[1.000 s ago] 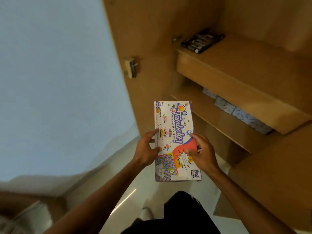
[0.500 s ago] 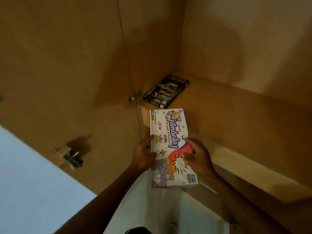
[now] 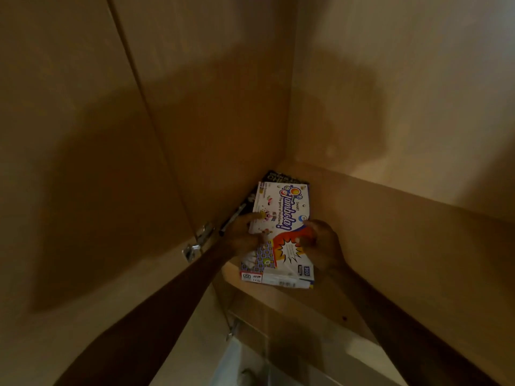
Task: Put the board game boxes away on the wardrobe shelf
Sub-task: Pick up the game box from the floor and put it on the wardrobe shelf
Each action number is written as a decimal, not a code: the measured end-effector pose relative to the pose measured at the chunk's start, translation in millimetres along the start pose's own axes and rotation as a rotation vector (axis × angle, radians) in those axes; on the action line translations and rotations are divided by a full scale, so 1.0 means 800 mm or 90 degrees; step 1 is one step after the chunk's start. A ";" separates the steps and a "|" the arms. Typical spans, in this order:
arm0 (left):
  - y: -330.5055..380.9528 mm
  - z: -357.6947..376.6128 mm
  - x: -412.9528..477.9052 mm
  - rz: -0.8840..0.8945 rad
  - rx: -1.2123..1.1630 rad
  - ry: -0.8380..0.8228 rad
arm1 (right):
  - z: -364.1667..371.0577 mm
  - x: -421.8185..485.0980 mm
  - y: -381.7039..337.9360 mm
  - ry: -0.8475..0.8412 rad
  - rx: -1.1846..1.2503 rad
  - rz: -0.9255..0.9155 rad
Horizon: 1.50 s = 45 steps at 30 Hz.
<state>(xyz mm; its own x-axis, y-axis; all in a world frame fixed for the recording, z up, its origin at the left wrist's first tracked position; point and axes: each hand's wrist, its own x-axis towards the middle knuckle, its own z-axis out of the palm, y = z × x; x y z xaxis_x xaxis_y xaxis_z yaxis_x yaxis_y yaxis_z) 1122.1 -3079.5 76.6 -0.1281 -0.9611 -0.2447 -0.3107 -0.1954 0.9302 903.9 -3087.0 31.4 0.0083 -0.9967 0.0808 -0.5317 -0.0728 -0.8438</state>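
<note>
A white Tambola board game box (image 3: pixel 281 218) with colourful print lies over the left end of the wooden wardrobe shelf (image 3: pixel 404 235). My left hand (image 3: pixel 243 236) grips its left edge and my right hand (image 3: pixel 320 246) grips its right edge. The box covers most of a black game box (image 3: pixel 281 176) that lies in the shelf's back left corner; only its far end and left side show. The near end of the Tambola box sticks out past the shelf's front edge.
The open wardrobe door (image 3: pixel 83 162) stands at the left, with metal hinges (image 3: pixel 198 243) beside my left hand. The wardrobe's back wall (image 3: pixel 404 93) rises behind the shelf. A lower shelf edge (image 3: pixel 278 330) and pale floor show below.
Both hands have carried the Tambola box up and forward, from in front of the wardrobe onto the shelf, over the black box. The view has tilted upward.
</note>
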 end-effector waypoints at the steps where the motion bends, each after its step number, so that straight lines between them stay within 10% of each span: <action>1: 0.000 -0.007 0.016 -0.026 0.024 -0.059 | 0.002 0.014 0.001 0.007 -0.015 0.014; 6: -0.011 -0.031 0.043 -0.034 0.295 -0.204 | 0.009 0.049 0.005 -0.003 -0.080 -0.004; 12: -0.012 -0.041 0.028 0.150 0.580 0.083 | 0.011 0.058 0.006 -0.049 -0.050 -0.077; 20: -0.031 -0.011 -0.002 0.191 0.577 0.320 | 0.018 0.026 -0.010 -0.234 -0.065 -0.224; 33: -0.049 0.005 -0.036 0.075 0.449 0.277 | 0.046 0.028 -0.013 -0.237 -0.110 -0.241; 45: -0.126 0.104 -0.223 -0.097 0.003 0.574 | 0.047 -0.115 -0.002 -0.337 0.095 -0.152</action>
<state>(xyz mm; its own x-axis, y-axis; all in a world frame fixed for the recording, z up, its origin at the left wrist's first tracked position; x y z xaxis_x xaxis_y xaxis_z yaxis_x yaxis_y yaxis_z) 1098.0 -2871.8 3.5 0.6986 -0.7134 -0.0558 -0.2685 -0.3336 0.9037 936.1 -2996.3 5.5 0.5537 -0.8320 0.0341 -0.3394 -0.2629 -0.9031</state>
